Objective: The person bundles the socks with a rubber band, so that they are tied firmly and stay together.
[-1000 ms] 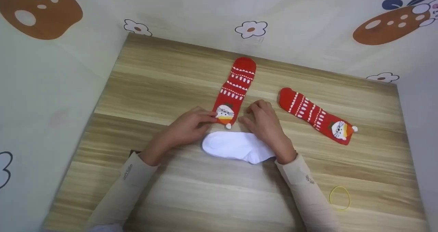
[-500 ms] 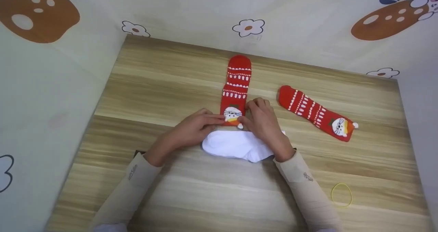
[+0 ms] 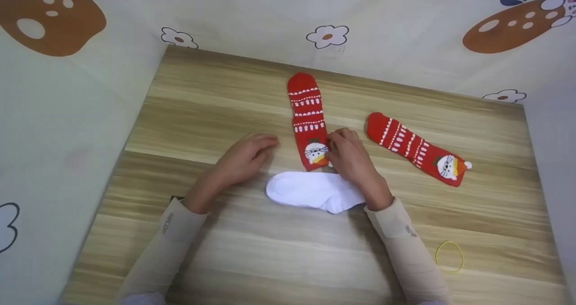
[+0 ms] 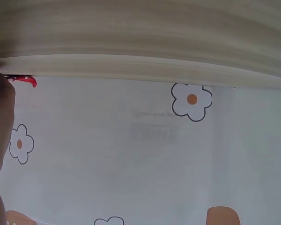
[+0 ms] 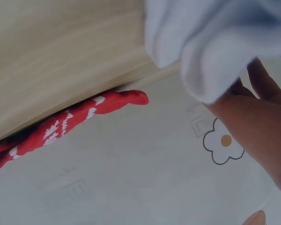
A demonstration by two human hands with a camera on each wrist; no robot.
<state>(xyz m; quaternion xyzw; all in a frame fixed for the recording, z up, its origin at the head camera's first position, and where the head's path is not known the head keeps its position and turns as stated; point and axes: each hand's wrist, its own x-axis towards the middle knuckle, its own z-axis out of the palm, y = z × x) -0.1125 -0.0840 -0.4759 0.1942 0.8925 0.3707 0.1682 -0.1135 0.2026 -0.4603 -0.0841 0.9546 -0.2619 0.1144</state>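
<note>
A red sock (image 3: pixel 309 111) with white patterns and a white cat face on its cuff lies flat at the middle of the table, toe toward the back wall. My right hand (image 3: pixel 353 156) pinches the right edge of its cuff with thumb and fingers. My left hand (image 3: pixel 245 159) is apart from the sock, to its left, with relaxed fingers and nothing held. Below the cuff, a white sock (image 3: pixel 310 190) lies sideways, its right end partly under my right wrist. A matching red sock (image 3: pixel 414 150) lies slanted at the right, also showing in the right wrist view.
A yellow rubber band (image 3: pixel 449 256) lies on the wood-grain table (image 3: pixel 495 233) at the front right. Pale printed walls (image 3: pixel 252 21) rise along the back and both sides. A small dark object shows beside the left cuff.
The middle red sock has turned, its toe shifting left and its cuff right. My left hand has let go of the cuff and drawn left. My right hand has come onto the cuff's edge.
</note>
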